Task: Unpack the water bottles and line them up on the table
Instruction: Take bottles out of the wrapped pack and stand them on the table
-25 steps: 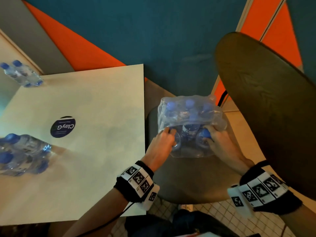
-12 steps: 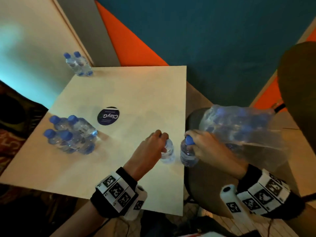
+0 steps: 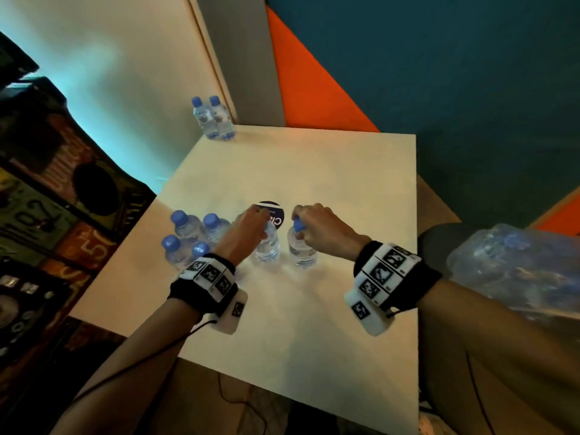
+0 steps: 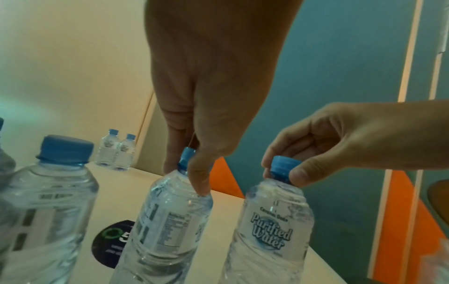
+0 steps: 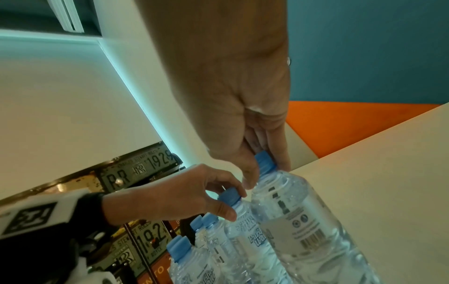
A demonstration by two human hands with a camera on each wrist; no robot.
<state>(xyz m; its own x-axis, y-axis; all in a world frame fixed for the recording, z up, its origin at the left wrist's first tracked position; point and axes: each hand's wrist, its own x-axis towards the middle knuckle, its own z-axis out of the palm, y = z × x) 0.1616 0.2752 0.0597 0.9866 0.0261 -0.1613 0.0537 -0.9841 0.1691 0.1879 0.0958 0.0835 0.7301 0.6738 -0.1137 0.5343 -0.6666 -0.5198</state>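
Two small clear water bottles with blue caps stand upright side by side on the pale table (image 3: 329,324). My left hand (image 3: 251,227) pinches the cap and neck of the left bottle (image 3: 267,249) (image 4: 167,221) (image 5: 239,221). Around the cap of the right bottle (image 3: 302,251) (image 4: 272,230) (image 5: 303,221) my right hand (image 3: 314,221) keeps a fingertip hold. Both bottles sit on the table next to a cluster of several bottles (image 3: 188,240). The plastic-wrapped pack (image 3: 514,268) lies on a seat to the right.
Two more bottles (image 3: 213,119) stand at the table's far left corner. A dark round sticker (image 3: 271,213) lies just behind my hands. A panel of old licence plates (image 3: 47,230) runs along the left. A cable hangs below the near table edge.
Both hands pulled a bottle out of the pack on the seat, carried them left over the table and set them down beside the cluster. The head view swung left.
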